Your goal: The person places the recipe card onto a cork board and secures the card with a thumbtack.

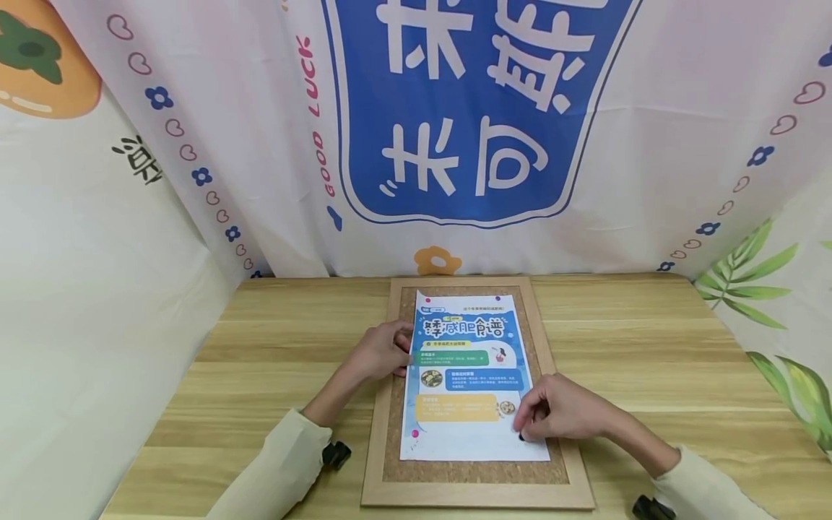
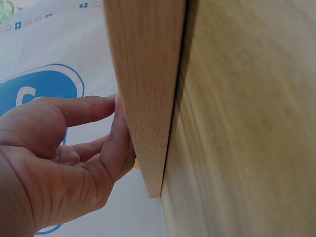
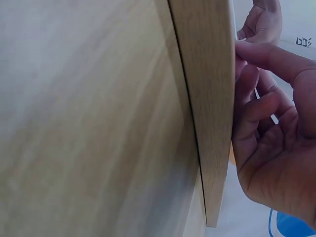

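Observation:
A printed poster lies on a framed cork board. My right hand is at the poster's lower right corner, thumb and forefinger pinching a small dark push pin against the paper. At the poster's left edge, my left hand has its fingers bent and their tips at the paper's margin; I cannot tell if they grip it. In the left wrist view, thumb and forefinger of the left hand come together beside the wooden frame. The right hand shows curled fingers close against the frame's side.
Push pins sit at the other poster corners: pink at upper left, purple at upper right, pink at lower left. The wooden table surrounds the board. A printed curtain hangs behind its far edge.

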The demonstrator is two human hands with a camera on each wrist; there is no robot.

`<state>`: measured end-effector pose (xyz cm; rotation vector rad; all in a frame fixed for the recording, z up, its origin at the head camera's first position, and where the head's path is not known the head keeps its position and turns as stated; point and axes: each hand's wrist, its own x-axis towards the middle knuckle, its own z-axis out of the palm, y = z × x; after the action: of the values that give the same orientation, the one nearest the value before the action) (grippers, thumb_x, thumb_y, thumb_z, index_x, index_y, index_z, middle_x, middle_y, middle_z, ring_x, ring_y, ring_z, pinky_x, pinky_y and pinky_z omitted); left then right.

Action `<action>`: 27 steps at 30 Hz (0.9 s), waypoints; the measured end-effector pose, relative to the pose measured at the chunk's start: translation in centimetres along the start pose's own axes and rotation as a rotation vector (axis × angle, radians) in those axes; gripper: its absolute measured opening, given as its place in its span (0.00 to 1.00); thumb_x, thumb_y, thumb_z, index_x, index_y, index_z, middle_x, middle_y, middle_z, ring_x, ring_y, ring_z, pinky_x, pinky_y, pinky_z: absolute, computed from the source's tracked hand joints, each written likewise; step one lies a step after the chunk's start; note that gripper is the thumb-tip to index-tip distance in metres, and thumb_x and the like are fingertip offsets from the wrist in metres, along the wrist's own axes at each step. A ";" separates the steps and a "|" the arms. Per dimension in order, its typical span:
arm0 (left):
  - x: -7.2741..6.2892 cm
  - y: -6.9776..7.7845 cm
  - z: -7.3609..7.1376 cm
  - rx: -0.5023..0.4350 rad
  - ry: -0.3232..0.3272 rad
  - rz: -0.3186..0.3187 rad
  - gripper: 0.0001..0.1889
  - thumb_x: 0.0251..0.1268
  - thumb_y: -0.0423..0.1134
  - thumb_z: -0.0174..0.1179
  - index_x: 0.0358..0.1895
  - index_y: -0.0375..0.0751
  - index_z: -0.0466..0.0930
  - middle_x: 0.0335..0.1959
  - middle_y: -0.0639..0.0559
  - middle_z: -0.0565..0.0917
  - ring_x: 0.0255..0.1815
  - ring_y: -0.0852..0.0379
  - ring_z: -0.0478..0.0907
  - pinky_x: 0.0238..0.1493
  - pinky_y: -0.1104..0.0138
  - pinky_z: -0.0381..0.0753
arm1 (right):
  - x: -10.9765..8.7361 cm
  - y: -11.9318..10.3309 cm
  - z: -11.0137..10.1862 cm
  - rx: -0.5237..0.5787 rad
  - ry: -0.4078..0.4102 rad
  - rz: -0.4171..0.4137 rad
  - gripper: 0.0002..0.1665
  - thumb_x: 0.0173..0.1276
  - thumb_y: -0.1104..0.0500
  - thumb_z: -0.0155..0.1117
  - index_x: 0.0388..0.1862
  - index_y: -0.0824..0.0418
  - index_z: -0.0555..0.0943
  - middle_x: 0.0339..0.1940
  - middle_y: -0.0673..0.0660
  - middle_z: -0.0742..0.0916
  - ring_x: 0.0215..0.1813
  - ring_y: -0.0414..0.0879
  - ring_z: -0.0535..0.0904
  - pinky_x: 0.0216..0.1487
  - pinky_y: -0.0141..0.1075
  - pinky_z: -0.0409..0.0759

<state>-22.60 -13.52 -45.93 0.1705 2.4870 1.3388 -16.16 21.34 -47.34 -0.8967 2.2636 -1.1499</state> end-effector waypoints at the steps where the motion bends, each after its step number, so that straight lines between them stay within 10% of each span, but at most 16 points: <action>1: 0.0 0.0 0.0 -0.001 0.000 0.000 0.29 0.67 0.21 0.66 0.72 0.34 0.76 0.39 0.42 0.83 0.31 0.53 0.84 0.31 0.65 0.92 | 0.0 0.0 0.0 0.006 -0.003 0.001 0.11 0.62 0.70 0.72 0.33 0.53 0.94 0.27 0.42 0.90 0.26 0.29 0.76 0.27 0.22 0.75; 27: 0.0 0.1 -0.1 -0.004 -0.001 -0.010 0.30 0.67 0.22 0.66 0.73 0.35 0.76 0.40 0.42 0.83 0.33 0.52 0.85 0.32 0.65 0.92 | 0.1 -0.4 0.5 -0.023 0.063 0.076 0.12 0.57 0.70 0.74 0.31 0.52 0.93 0.26 0.43 0.90 0.26 0.31 0.78 0.28 0.24 0.78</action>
<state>-22.58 -13.57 -45.83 0.1577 2.4809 1.3396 -15.79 20.80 -47.30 -0.7859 2.3449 -1.1355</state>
